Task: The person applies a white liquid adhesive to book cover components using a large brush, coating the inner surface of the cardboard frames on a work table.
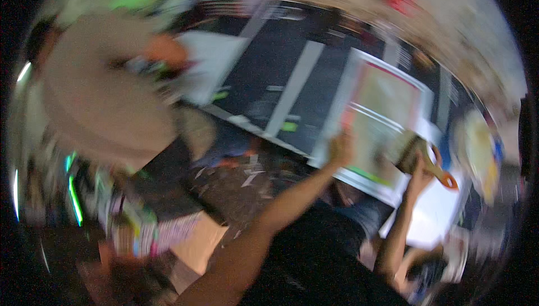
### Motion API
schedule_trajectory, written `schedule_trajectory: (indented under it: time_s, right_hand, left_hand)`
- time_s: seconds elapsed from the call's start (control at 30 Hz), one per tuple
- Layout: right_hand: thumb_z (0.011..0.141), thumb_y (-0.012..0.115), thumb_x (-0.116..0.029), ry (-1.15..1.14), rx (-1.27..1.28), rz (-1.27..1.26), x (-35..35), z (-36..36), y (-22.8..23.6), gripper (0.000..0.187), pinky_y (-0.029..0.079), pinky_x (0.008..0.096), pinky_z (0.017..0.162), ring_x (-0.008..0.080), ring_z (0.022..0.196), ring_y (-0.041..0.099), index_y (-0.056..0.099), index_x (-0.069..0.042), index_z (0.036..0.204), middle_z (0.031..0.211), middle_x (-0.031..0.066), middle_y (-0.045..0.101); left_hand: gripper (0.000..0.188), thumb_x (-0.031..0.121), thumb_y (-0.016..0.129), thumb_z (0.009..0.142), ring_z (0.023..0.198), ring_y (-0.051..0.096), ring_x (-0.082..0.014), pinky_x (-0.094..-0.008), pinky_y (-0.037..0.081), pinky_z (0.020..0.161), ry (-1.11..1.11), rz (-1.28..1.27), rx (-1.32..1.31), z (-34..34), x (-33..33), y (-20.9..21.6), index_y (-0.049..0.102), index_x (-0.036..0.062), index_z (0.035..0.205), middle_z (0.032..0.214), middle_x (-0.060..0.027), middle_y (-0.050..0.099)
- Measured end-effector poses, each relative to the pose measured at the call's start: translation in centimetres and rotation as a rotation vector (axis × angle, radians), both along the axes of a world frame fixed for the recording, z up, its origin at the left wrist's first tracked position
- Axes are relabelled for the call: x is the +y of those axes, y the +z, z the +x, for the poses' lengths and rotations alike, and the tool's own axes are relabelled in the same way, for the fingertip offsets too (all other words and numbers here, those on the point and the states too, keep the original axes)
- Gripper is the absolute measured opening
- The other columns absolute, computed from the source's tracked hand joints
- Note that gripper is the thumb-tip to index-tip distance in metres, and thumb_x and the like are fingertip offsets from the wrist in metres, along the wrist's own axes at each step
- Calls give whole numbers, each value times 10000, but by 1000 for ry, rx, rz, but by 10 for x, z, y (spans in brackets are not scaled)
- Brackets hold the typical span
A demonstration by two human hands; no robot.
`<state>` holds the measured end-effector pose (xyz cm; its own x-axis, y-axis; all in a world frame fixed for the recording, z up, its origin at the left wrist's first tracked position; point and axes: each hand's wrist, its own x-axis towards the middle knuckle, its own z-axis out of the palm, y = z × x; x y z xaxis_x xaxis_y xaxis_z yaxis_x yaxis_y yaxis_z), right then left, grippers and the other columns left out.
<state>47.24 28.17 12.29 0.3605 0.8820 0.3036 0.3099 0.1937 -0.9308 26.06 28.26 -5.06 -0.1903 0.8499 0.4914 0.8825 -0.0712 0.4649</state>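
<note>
My right hand [419, 176] is closed round a wide flat brush [447, 181] with an orange handle end. The brush's broad head is over the lower right part of a white-bordered rectangular panel [387, 95]. The panel has a red inner edge, a green strip at the bottom and a double white line across its middle. My left hand [341, 150] is at the panel's lower left edge, its fingers smeared by motion. Whether it grips the edge or only rests there, I cannot tell.
The panel lies on a dark table [289, 76] with grey stripes. A white sheet [210, 62] lies on its far left. Beside it is a person in a taupe garment [101, 81]. A pale round container [476, 143] stands right; an open cardboard box [196, 244] sits lower left.
</note>
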Motion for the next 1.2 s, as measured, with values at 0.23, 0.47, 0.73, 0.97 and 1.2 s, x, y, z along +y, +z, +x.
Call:
schedule_trajectory:
  time_s: [0.23, 0.47, 0.73, 0.97, 1.2]
  right_hand:
    - [927, 549, -282, 296, -559, -19, -9, 51, -90, 385, 393, 388, 1000, 328, 1171, 510, 637, 31, 1133, 1253, 221, 545]
    - [942, 531, -262, 14, -308, -167, -73, 38, 71, 350, 441, 448, 953, 312, 1102, 562, 609, 29, 1121, 1117, 234, 623]
    - [773, 578, -192, 623, -818, -52, -4, 11, 23, 254, 300, 394, 1028, 295, 1051, 549, 708, -112, 976, 1051, 76, 647]
    - [800, 583, -139, 1167, -1532, -264, -61, 41, 129, 215, 311, 444, 1071, 184, 1115, 550, 743, -214, 924, 1058, -12, 680]
    - [957, 492, -160, 383, -828, -213, -21, 167, 55, 346, 450, 329, 964, 202, 1127, 534, 482, 41, 1238, 1242, 185, 543]
  left_hand:
    - [344, 321, 414, 945, 838, 605, -402, -514, 466, 728, -38, 63, -561, 29, -9, 40, 579, 28, 1017, 916, -208, 623]
    - [417, 313, 390, 975, 1033, 576, -396, -470, 470, 889, -28, -70, -539, 26, -2, 35, 555, -18, 1169, 1189, -206, 588]
    - [397, 333, 375, 954, 971, 585, -392, -469, 450, 845, -101, -1, -715, 22, 2, 64, 582, 6, 1043, 984, -214, 622]
    - [283, 307, 405, 936, 723, 555, -404, -481, 408, 643, -170, -10, -771, 14, -13, 94, 506, 49, 880, 718, -186, 520]
    - [406, 364, 383, 967, 981, 584, -394, -476, 461, 832, -151, -165, -688, 16, -12, 83, 576, 29, 1089, 1036, -209, 625]
